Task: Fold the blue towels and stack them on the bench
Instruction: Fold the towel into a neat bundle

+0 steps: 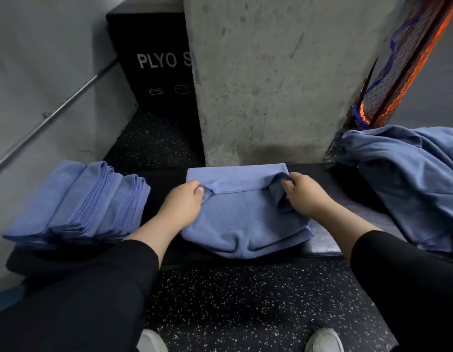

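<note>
Left grip [184,199] and right grip [300,190] each pinch a side of the towel [243,222], half-folded mid-tabletop [319,243]. Folded stack [78,201] lies left; loose pile [408,179] right.

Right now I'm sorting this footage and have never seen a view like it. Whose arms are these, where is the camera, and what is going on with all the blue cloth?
There is no machine here. A person wears a wide-angle camera on the head, so you look down along their own two arms in black sleeves, with their shoes at the bottom edge. In front of them is a dark padded bench set against a concrete pillar. In the middle lies a blue towel, partly folded. The left hand and the right hand each pinch a side of its folded-over edge. To the left sits a stack of folded towels. To the right lies a loose heap of unfolded towels, waiting.
</note>
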`<state>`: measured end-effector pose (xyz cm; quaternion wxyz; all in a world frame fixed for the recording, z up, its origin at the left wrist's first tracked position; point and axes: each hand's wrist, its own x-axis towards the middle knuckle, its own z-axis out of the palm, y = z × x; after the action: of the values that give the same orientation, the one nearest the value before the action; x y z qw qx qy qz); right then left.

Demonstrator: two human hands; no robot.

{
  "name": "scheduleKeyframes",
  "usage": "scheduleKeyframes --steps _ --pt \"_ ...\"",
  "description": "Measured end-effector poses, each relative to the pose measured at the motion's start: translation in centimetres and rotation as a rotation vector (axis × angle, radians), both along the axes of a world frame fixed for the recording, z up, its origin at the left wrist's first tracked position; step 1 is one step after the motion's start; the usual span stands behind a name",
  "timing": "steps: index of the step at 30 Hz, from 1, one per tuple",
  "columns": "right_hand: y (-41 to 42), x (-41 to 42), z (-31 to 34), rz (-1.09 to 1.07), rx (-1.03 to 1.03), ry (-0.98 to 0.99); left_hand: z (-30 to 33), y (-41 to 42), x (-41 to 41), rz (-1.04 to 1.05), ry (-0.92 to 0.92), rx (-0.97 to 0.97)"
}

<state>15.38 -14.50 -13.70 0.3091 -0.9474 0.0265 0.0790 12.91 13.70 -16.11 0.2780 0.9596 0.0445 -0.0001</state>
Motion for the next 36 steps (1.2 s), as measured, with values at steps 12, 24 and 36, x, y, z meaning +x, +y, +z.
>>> scheduleKeyframes --steps 12,24,36 --pt "-0.9 -3.1 2.5 0.147 -0.194 0.188 2.4 1.0 -3.7 -0.131 0.172 0.155" --pt "-3.4 -6.5 3.9 0.168 0.243 0.346 4.1 2.8 -7.6 -0.200 0.257 -0.391" --pt "-0.8 -0.8 2.0 -0.199 0.597 0.041 2.3 0.7 -1.2 0.097 -0.120 -0.446"
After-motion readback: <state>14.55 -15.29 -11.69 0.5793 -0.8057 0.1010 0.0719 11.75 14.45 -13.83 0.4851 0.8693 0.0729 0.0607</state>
